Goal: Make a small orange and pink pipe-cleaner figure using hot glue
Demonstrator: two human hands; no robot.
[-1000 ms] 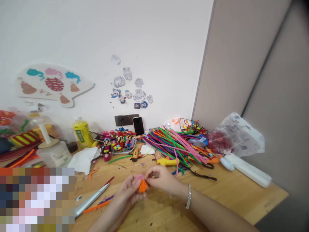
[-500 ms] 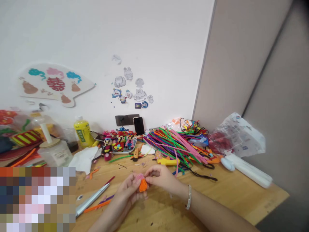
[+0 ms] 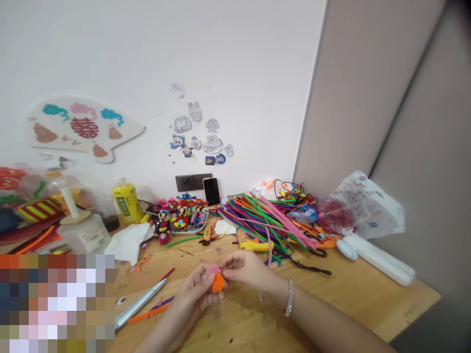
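A small pink and orange pipe-cleaner piece point(image 3: 218, 282) is held over the table near the front. My left hand point(image 3: 196, 289) grips it from the left, with thumb and fingers closed about its side. From the right, my right hand point(image 3: 245, 269) pinches at its upper edge, thumb and forefinger together. The fingers hide part of the piece, so its full shape cannot be made out. Long scissors point(image 3: 142, 304) lie to the left of my left hand. Beyond my right hand rests a yellow glue gun point(image 3: 257, 245).
Colourful pipe cleaners point(image 3: 268, 220) lie heaped at the back. Small figures point(image 3: 182, 218) stand on a tray beside a phone point(image 3: 211, 191). A yellow bottle point(image 3: 127, 201) and a glass jar point(image 3: 84, 233) are at the left. A white cylindrical device point(image 3: 382, 260) lies right, near a plastic bag point(image 3: 371, 206).
Both hands stay almost in place around the pink and orange piece. My right wrist has shifted very slightly; nothing has been let go.
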